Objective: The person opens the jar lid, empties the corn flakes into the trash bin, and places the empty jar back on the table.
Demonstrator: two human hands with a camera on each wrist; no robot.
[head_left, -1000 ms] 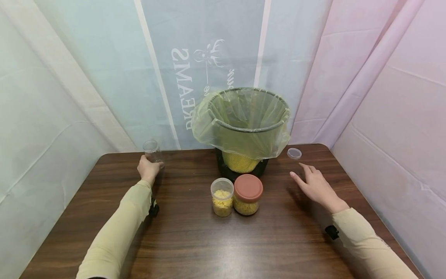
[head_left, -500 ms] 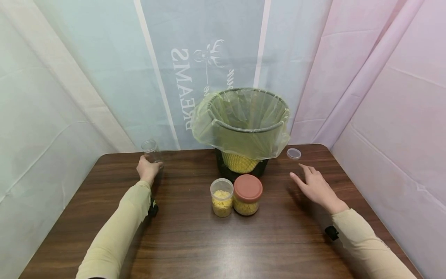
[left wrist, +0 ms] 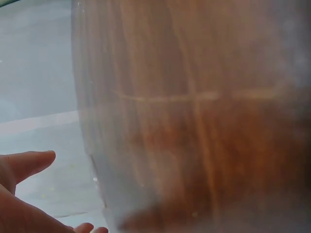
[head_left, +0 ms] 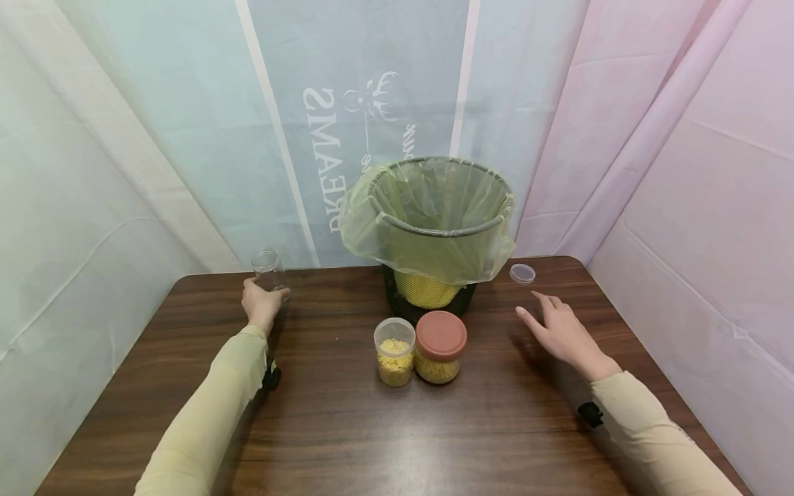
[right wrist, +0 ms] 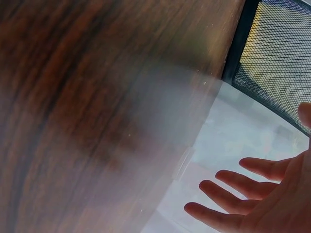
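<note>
At the back left of the table, my left hand [head_left: 263,303] grips a clear jar [head_left: 267,265] low down, thumb on its right side and fingers on its left. The jar stands uncapped. In the left wrist view the thumb [left wrist: 31,162] and a few fingertips show at the lower left. My right hand [head_left: 564,334] is spread over the right side of the table, fingers straight and holding nothing. Just beyond its fingertips lies a clear round lid [head_left: 522,274]. The right wrist view shows the spread fingers [right wrist: 233,194] and the lid's thin edge [right wrist: 183,162].
A black mesh bin [head_left: 400,296] lined with a pale green bag [head_left: 443,255] stands at the back centre. Before it are an uncapped container of yellow flakes [head_left: 395,365] and a jar with a reddish lid [head_left: 442,336]. Cloth curtains [head_left: 397,41] enclose the wooden table [head_left: 372,441].
Both hands keep their places and poses. The head view shifts very slightly; the jar, lid, bin and containers stay put.
</note>
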